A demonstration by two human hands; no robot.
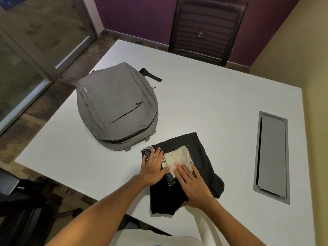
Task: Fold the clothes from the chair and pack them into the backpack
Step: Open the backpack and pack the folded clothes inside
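Observation:
A pile of folded dark clothes point(204, 157) lies on the white table point(213, 103) near its front edge, with a small cream cloth point(179, 157) on top. My left hand point(153, 167) presses flat on a black garment with white print at the pile's left. My right hand point(192, 185) lies flat across the pile's middle, its fingertips on the cream cloth. The grey backpack point(115, 107) lies face up to the left and behind the pile; its zips look closed.
A black mesh chair point(205, 31) stands at the table's far side. A grey cable hatch point(271, 157) is set into the table at the right. Another dark chair point(16, 210) is at the lower left. A glass partition runs along the left.

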